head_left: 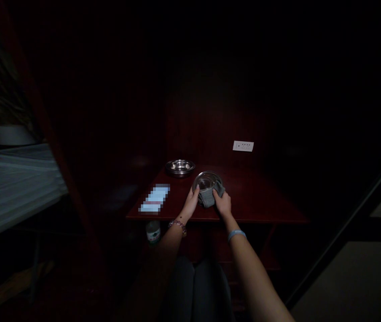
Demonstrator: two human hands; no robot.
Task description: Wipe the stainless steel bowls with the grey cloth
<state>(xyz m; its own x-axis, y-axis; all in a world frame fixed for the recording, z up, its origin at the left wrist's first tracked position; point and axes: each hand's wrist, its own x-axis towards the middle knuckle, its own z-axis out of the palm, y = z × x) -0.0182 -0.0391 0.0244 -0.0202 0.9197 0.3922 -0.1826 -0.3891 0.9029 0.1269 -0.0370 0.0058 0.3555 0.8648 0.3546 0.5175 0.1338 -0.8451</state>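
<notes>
Head view: the left hand [190, 202] and right hand [222, 205], fingers pressed together, clasp a steel bowl [206, 181] from either side, a gray cloth [207, 197] bunched between them; a second bowl [180, 167] sits farther left on the table [260, 197].

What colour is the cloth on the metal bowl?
Grey; the cloth shows best in the head view.

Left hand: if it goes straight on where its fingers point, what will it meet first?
The steel bowl comes first: the left hand seems already against its rim, beside the grey cloth, though dim light hides the exact contact.
</notes>
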